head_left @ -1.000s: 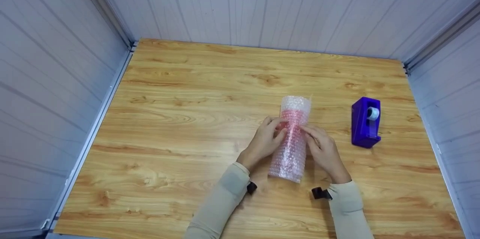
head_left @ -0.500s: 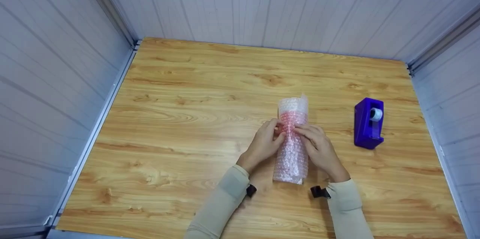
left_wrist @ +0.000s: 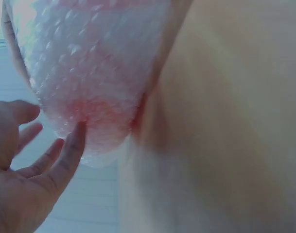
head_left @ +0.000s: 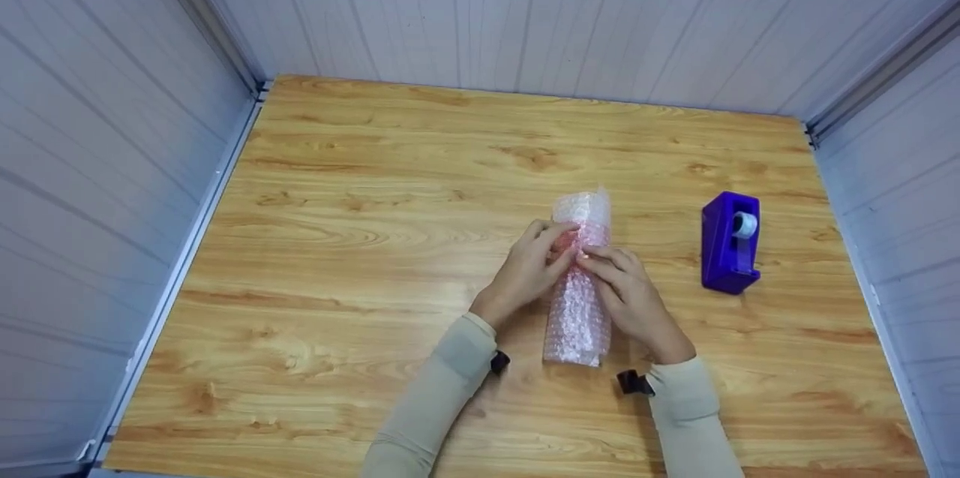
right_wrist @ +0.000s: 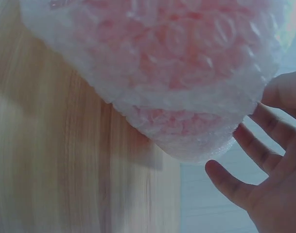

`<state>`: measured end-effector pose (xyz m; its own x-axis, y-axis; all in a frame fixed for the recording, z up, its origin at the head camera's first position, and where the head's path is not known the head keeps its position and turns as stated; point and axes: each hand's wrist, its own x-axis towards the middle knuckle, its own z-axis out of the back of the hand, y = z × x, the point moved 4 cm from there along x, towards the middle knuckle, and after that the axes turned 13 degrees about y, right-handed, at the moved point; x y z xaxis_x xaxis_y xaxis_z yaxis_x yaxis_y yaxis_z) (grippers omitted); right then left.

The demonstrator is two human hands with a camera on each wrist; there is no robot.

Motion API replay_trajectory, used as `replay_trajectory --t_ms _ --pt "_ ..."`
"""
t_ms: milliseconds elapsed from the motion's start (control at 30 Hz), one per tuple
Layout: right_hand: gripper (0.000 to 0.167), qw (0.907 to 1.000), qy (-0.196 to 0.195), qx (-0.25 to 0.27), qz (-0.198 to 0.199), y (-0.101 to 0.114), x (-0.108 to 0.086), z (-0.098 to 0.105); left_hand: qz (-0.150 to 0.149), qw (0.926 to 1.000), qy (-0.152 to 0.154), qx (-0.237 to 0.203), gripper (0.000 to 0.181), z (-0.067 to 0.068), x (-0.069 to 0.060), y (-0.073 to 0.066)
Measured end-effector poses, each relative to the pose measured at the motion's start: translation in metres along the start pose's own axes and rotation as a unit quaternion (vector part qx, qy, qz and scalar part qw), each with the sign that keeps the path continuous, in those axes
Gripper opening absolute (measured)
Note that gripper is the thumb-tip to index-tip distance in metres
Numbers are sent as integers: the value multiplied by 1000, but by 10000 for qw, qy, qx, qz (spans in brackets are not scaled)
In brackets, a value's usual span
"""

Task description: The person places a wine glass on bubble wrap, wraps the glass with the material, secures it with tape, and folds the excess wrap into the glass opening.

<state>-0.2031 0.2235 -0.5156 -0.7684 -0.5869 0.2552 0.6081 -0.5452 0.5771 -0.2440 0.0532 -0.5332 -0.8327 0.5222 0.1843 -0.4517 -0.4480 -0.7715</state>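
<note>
A tall roll of bubble wrap (head_left: 576,320) lies lengthwise on the wooden table, with something pinkish red showing through it. My left hand (head_left: 529,264) holds it from the left, thumb and fingertips near its upper middle. From the right side, my right hand (head_left: 628,294) holds the wrap with its fingertips close to those of the left. Seen from the left wrist, curved fingers of the left hand (left_wrist: 28,179) lie against the bubble wrap (left_wrist: 94,63). In the right wrist view, the right hand (right_wrist: 279,174) has spread fingers along the wrap (right_wrist: 182,99). The wrapped thing's kind is hidden.
A purple tape dispenser (head_left: 729,245) with a roll of clear tape (head_left: 744,225) stands to the right of the hands. Pale panel walls (head_left: 480,13) enclose the wooden table (head_left: 360,238) at the back and both sides.
The bubble wrap roll has turned slightly and shifted a little left. My right hand's fingertips have moved left across it, closer to the left hand's. The tape dispenser stays put.
</note>
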Motion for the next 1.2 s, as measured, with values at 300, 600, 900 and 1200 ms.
replay_trajectory --t_ms 300,600,900,1200 --pt "31 9995 244 167 -142 2 -4 0 375 9827 1751 468 54 13 25 -3" --pt "30 9979 409 403 -294 0 -6 2 540 9723 2247 353 67 12 31 -3" --pt "38 9922 331 1172 -257 -3 -14 13 660 9687 2327 549 66 9 34 -4" --pt "32 9943 -223 644 -816 -23 -27 50 770 9681 2369 256 69 10 33 -3"
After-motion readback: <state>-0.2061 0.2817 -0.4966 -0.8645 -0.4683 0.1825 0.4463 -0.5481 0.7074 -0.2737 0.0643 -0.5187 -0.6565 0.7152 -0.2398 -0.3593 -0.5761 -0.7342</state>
